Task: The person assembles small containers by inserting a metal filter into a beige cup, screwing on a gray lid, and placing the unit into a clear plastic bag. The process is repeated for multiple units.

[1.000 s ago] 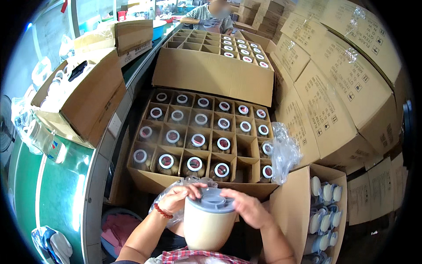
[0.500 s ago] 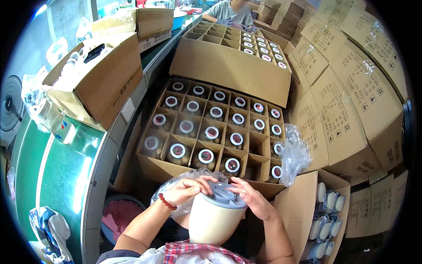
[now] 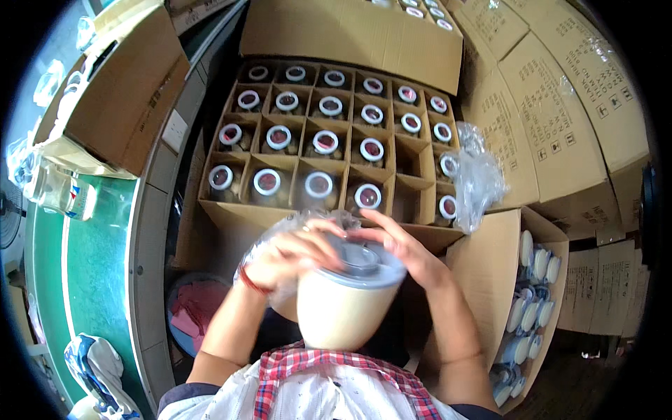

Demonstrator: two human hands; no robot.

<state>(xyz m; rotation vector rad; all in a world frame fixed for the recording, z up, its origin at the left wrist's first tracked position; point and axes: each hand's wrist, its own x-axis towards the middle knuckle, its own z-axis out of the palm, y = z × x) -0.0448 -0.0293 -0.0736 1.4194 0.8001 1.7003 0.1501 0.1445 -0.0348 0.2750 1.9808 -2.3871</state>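
A partitioned brown cardboard carton (image 3: 238, 215) stands just beyond a tapered, cream-coloured container (image 3: 343, 315) before the worker's torso, topped by a round grey lid (image 3: 360, 259). The left hand (image 3: 294, 253), fingers half-bent, blurs over the lid, its hold impossible to tell; the right hand (image 3: 411, 255) spreads at the rim, apparently clasping nothing. Uneven pressure could tip the container toward the round, white-rimmed glass jars (image 3: 367, 197).

Cream tub (image 3: 346, 313), grey-blue lid (image 3: 365, 262)
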